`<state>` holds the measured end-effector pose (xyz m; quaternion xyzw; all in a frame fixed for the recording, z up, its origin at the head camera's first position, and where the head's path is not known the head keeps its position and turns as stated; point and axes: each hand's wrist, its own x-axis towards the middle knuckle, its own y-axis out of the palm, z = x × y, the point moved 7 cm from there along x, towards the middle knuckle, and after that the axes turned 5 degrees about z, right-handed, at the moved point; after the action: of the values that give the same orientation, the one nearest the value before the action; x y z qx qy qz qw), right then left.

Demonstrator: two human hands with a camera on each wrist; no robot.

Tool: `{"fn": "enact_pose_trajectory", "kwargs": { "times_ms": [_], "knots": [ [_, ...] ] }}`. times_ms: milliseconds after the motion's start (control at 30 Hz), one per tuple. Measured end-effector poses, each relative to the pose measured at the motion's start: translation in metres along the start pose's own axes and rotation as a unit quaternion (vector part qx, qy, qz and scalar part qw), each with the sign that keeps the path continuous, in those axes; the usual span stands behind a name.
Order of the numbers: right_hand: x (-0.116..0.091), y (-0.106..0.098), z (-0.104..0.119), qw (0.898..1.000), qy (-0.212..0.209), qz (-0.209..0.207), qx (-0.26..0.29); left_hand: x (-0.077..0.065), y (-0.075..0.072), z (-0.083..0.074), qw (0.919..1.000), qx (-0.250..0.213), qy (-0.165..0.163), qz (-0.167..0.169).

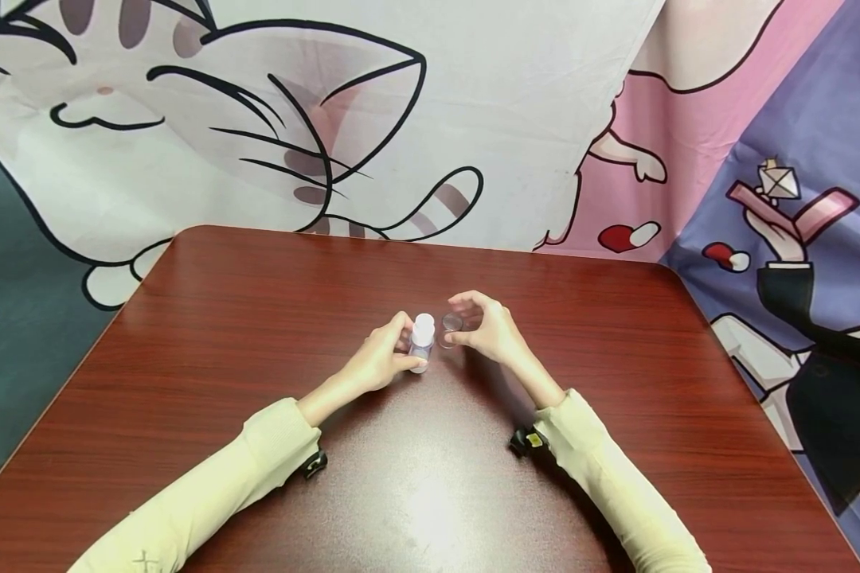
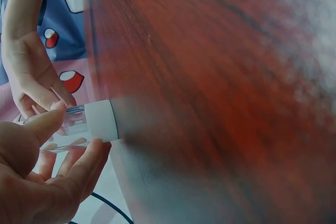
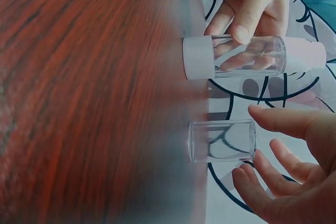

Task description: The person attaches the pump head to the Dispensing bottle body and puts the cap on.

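Note:
My left hand [image 1: 377, 356] grips a small transparent bottle [image 3: 257, 72] with a white base and a white top, thumb on one side and fingers on the other. The bottle stands upright near the middle of the table; its white base [image 2: 103, 121] is down at the tabletop. Just right of it, a transparent cylindrical cap [image 3: 223, 141] stands on the table. My right hand [image 1: 498, 333] is around the upper end of this cap, thumb and fingers spread apart. In the right wrist view the fingertips [image 3: 257, 110] are at the cap's upper rim without closing on it.
The dark red-brown wooden table [image 1: 315, 286] has rounded far corners and a bright glare patch toward the front. Behind it hangs a white cloth [image 1: 530, 119] with a cartoon cat, beside pink and blue printed cloth [image 1: 774, 318] on the right.

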<state>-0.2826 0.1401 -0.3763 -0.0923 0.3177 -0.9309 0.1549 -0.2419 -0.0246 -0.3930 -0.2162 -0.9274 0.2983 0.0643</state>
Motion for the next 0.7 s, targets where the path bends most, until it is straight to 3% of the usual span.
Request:
{"fn": "enact_pose_trajectory", "kwargs": {
  "times_ms": [700],
  "knots": [
    [0.005, 0.006, -0.015, 0.998, 0.044, 0.039, -0.004, 0.001, 0.001, 0.000, 1.0000, 0.000, 0.001, 0.006]
  ]
}}
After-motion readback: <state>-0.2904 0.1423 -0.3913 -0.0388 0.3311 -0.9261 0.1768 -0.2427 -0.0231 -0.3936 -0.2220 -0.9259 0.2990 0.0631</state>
